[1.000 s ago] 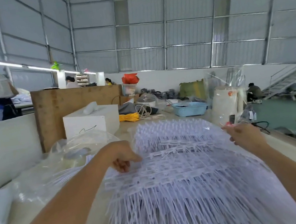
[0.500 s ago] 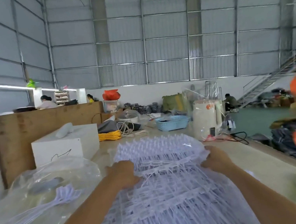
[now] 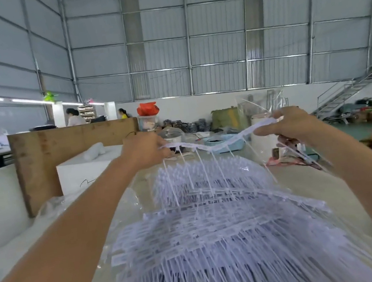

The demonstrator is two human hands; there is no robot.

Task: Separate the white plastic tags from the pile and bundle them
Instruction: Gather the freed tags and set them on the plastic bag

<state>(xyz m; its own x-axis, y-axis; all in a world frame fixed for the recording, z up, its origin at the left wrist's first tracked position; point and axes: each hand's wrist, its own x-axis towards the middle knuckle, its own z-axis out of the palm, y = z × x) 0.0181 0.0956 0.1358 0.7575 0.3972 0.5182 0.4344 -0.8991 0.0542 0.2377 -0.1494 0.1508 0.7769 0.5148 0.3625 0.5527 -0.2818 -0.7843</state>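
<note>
Tag strip [image 3: 217, 144] between left hand [image 3: 144, 151], right hand [image 3: 287, 124]

Both hands are now raised off the heap: the left hand [image 3: 143, 148] and the right hand [image 3: 285, 123] each pinch an end of one sagging strip of white plastic tags [image 3: 215, 144], lifted clear above the large pile of white plastic tags [image 3: 218, 228] they pressed on half a second ago, thin tails dangling down.
</note>
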